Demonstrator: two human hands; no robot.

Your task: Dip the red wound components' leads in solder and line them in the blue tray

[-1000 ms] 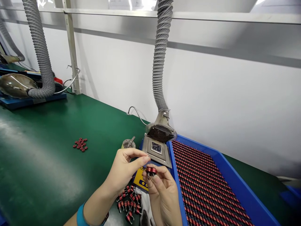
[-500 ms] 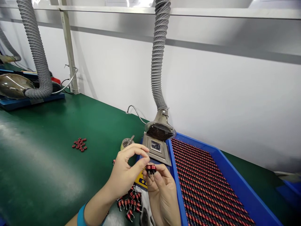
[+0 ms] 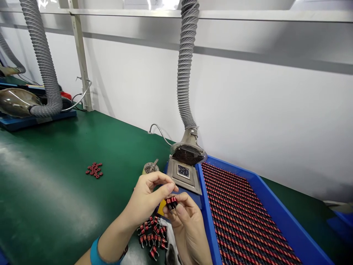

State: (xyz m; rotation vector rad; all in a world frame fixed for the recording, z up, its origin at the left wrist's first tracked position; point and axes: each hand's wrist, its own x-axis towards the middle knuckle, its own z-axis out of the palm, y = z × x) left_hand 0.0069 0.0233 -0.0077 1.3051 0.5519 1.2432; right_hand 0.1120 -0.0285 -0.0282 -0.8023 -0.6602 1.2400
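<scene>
Between the thumb and fingers of my right hand [image 3: 190,224] is a small red wire-wound coil [image 3: 171,201] with dark legs pointing down. My left hand [image 3: 147,200] is just above and left of it, thumb and forefinger pinched together close to the coil's top. Whatever that pinch holds is too small to make out. Below my hands, a loose pile of similar red coils [image 3: 153,235] with bare wire ends lies on the green table. Behind my fingers stands a solder pot [image 3: 182,180] with a square metal top, its blue and yellow body partly covered by my hands.
A fume hood [image 3: 189,152] on a grey hose hangs over the pot. Along the right, a blue tray [image 3: 292,217] holds many rows of coils. A small cup [image 3: 151,168] stands behind my left hand. Several red rings [image 3: 94,170] lie on the left of the table.
The coil has shifted slightly left and down and turned in my right hand's fingers. My left hand's pinch stays close beside it, slightly lower than before.
</scene>
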